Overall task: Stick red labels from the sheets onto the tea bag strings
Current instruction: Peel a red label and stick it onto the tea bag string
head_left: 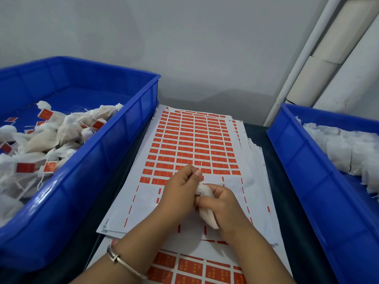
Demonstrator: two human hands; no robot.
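Note:
A white sheet of red labels (pixel 194 140) lies on a stack in the middle of the table, its near rows peeled bare. My right hand (pixel 223 203) grips a white tea bag (pixel 207 214) over the bare part of the sheet. My left hand (pixel 180 187) has its fingers curled, thumb and fingertips pinched together at the bag's top end, near the lowest row of labels. Whether a string or a label is between those fingertips is too small to tell.
A blue crate (pixel 114 160) on the left holds several tea bags with red labels (pixel 49 167) on their strings. Another blue crate (pixel 307 171) on the right holds plain white tea bags (pixel 344 152). A second label sheet (pixel 194 267) pokes out nearest me. White pipes (pixel 320 58) lean at back right.

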